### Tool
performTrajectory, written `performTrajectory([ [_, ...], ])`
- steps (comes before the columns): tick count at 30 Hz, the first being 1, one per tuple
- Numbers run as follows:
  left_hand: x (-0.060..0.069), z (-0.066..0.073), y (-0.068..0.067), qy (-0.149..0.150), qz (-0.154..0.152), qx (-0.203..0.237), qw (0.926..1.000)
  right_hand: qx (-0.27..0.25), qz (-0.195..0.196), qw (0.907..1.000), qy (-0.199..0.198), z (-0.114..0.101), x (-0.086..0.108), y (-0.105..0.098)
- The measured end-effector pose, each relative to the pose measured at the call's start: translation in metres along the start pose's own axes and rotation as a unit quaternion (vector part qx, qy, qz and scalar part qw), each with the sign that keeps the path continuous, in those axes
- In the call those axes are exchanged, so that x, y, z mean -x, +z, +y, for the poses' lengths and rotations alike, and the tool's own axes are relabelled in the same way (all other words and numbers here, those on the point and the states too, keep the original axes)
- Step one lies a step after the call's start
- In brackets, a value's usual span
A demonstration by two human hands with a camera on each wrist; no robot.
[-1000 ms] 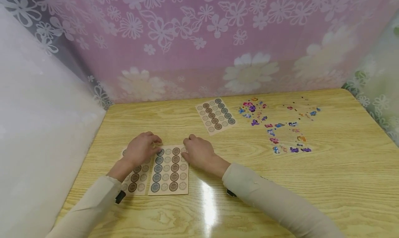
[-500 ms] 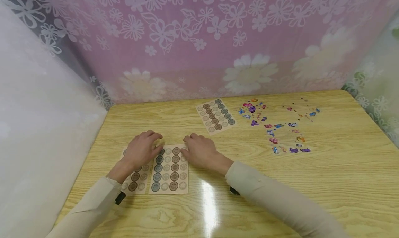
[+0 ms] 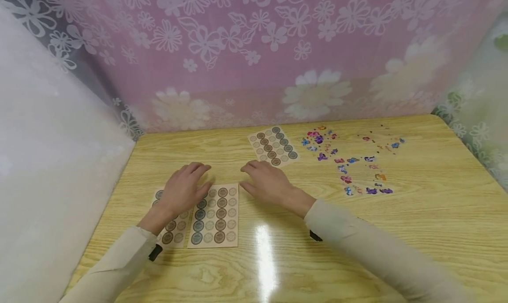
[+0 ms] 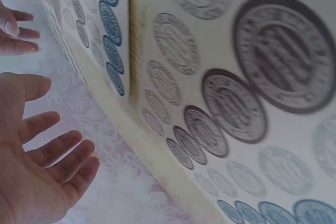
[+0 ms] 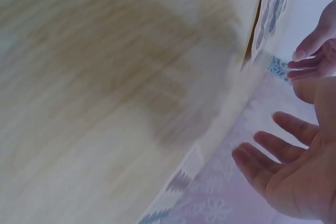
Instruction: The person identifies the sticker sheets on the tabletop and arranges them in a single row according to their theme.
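Left hand (image 3: 183, 189) and right hand (image 3: 270, 183) are empty, fingers loosely spread; squaring the printed sheet (image 3: 214, 218) seems in hand, next likely needing fingertip contact.

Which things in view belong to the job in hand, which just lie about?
Likely in the job:
left seal-print sheet, partly hidden by left hand
right seal-print sheet, just beside it
right hand

Likely lying about:
rear seal-print sheet, same kind, possibly spare
colourful figures, right part of table
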State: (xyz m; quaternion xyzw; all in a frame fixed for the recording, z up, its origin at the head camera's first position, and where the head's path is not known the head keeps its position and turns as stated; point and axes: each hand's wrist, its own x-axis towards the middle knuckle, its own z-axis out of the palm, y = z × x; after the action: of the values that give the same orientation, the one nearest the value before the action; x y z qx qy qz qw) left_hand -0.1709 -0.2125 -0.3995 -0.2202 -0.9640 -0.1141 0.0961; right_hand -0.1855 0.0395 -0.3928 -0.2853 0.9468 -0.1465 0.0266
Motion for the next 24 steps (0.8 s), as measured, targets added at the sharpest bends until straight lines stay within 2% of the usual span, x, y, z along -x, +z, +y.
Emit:
performTrajectory([
  [5,-0.007,0.008,0.002,0.003,0.009,0.003,1.0,0.014,0.003,0.9998,-0.011,0.015,0.005,-0.011],
  [10,-0.014,0.015,0.004,0.0,-0.01,-0.002,1.0,0.032,0.012,0.9992,-0.02,0.033,0.008,-0.02],
  [17,-0.025,0.025,0.002,0.003,-0.041,-0.03,0.9987,0.075,0.036,0.9956,-0.043,0.06,0.012,-0.026],
  [20,-0.032,0.029,0.002,0.011,-0.039,-0.038,0.9985,0.083,0.04,0.9951,-0.035,0.071,0.014,-0.029],
  [24,-0.043,0.035,0.004,0.022,-0.041,-0.05,0.9977,0.076,0.026,0.9967,-0.005,0.084,0.016,-0.033],
])
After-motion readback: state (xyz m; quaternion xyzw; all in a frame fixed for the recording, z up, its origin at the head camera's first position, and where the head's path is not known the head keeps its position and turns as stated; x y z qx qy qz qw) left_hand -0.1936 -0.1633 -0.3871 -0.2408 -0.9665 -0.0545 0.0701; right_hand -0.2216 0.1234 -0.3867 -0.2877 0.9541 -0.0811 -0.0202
